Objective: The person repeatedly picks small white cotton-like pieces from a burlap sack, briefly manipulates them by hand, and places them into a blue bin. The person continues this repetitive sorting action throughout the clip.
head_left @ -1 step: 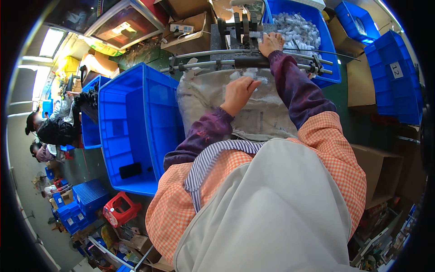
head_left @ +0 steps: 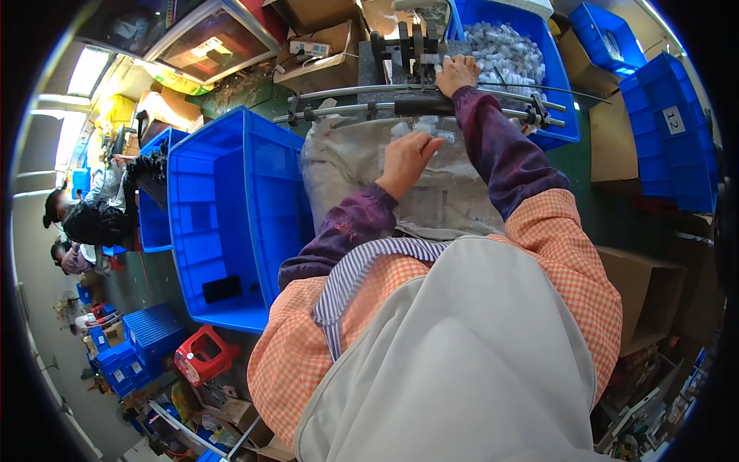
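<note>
My right hand (head_left: 459, 75) reaches to the dark metal machine (head_left: 396, 58) at the far side. Its fingers are curled close together beside a small pale part on the machine, and whatever they grip is hidden. Over the grey-beige cloth (head_left: 362, 150) in front of the machine is my left hand (head_left: 408, 163), fingers folded in and thumb pointing right. What it holds, if anything, cannot be made out. Small clear ribbed plastic pieces (head_left: 426, 123) lie on the cloth just past it. Many similar translucent pieces (head_left: 504, 54) fill a blue bin (head_left: 560, 69) to the right.
Metal rails (head_left: 346, 110) cross before the machine. A large blue crate (head_left: 208, 154) stands at left with a dark flat object inside. Cardboard boxes (head_left: 635, 296) and another blue crate (head_left: 666, 131) are at right. A red stool (head_left: 206, 354) stands lower left; people work at far left.
My right hand has shifted slightly left, closer to the machine's middle. The left hand stays almost in place over the cloth.
</note>
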Motion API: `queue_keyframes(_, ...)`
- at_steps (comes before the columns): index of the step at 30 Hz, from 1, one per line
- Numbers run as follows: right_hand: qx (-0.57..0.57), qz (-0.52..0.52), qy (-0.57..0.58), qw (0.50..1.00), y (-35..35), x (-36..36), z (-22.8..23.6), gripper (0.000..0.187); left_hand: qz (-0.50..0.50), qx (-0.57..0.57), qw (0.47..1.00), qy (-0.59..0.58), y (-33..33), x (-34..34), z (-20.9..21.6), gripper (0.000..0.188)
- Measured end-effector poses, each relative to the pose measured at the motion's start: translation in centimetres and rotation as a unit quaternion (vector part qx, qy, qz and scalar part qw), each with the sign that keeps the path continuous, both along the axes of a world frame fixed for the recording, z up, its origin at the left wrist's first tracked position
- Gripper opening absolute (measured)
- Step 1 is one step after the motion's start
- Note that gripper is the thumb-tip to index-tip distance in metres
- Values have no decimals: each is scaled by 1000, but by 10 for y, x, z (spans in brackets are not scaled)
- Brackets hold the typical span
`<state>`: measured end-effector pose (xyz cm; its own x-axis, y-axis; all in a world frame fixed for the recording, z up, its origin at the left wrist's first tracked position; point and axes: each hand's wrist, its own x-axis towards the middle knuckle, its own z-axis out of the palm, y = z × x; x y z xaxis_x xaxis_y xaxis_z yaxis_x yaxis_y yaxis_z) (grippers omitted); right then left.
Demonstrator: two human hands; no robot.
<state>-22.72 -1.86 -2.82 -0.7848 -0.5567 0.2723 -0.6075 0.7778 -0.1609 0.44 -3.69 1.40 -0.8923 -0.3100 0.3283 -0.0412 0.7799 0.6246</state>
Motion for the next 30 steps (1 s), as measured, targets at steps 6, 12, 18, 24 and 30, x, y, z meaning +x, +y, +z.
queue_keyframes(6, 3, 7, -1, 1000, -31, 21, 2, 27, 29, 53, 998, 27, 6, 4, 4, 16)
queue_keyframes(12, 22, 1, -2, 1000, -4, 2, 1, 28, 31, 90, 995, 37, -2, 3, -6, 10)
queue_keyframes(18, -43, 33, -41, 998, 38, -46, -4, 24, 8, 68, 997, 47, 1, -5, -2, 11)
queue_keyframes(24, 123, 108, -8, 987, 37, -58, 35, 22, 29, -1, 995, 95, -3, -6, -5, 15)
queue_keyframes(30, 165, 106, -163, 967, 27, -71, 47, 24, 27, 127, 989, 70, -4, -4, 3, 17)
